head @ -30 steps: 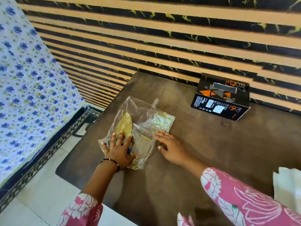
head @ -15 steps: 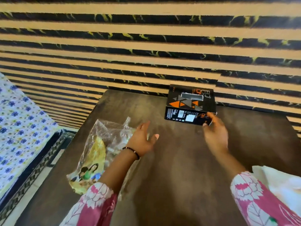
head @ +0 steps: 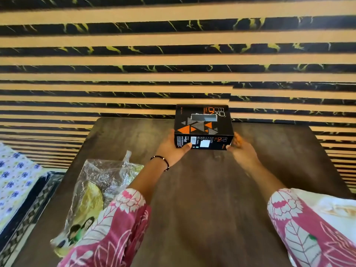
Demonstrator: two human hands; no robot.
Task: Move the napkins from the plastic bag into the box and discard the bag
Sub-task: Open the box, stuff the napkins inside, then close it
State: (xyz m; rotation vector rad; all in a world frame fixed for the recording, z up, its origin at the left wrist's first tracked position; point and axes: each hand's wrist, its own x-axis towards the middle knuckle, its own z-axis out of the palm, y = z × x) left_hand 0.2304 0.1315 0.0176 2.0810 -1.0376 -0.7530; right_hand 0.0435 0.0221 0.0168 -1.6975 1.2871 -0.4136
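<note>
From the head camera, both hands clasp the black box (head: 203, 128) at the table's (head: 202, 199) far edge: left hand (head: 172, 149) on one end, right hand (head: 240, 151) opposite. The plastic bag (head: 92, 197) lies nearer, left of the left forearm.

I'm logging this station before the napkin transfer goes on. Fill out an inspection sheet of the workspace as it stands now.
Surface: dark brown table, against a striped wall.
Job's things: black box at the far edge; plastic bag lying near left, its contents inside.
Clutter: white material at the right edge, unclear what.
Grips: left hand and right hand hold the box's two ends.
Cables: nothing seen.
Surroundings: blue-flowered cloth at left.
</note>
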